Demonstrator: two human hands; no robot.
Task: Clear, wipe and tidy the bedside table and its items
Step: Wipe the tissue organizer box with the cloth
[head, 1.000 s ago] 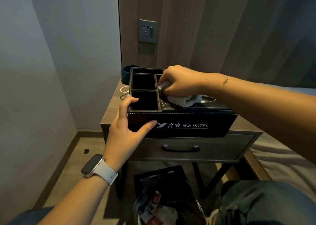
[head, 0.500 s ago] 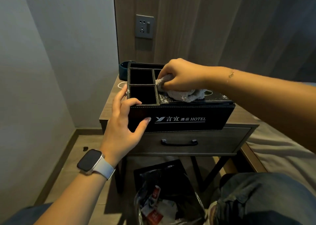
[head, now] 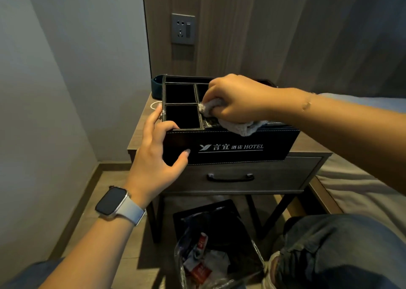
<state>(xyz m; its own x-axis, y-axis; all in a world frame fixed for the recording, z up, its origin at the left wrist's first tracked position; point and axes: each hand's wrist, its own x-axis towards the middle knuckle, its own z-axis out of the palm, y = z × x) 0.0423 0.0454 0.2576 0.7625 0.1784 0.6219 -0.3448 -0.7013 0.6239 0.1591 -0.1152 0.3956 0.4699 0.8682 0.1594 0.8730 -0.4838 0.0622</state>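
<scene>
A black hotel organiser box (head: pixel 241 150) with several empty compartments stands on the wooden bedside table (head: pixel 140 135), at its front edge. My left hand (head: pixel 158 152) grips the box's front left corner, thumb on the front face and fingers over the rim. My right hand (head: pixel 237 99) is closed on a pale grey cloth (head: pixel 241 127) pressed onto the box's top lid, beside the compartments. The lid under the cloth is mostly hidden.
A dark teal round container (head: pixel 157 86) and a white cable (head: pixel 154 105) lie behind the box on the table. Below are the drawer handle (head: pixel 230 176), a black bin (head: pixel 219 244) with rubbish, a bed (head: pixel 362 179) to the right, and a wall socket (head: pixel 183 28).
My right hand has slid the cloth across the box's lid toward the front and the compartments. My left hand has kept its hold on the box corner. The camera has shifted slightly.
</scene>
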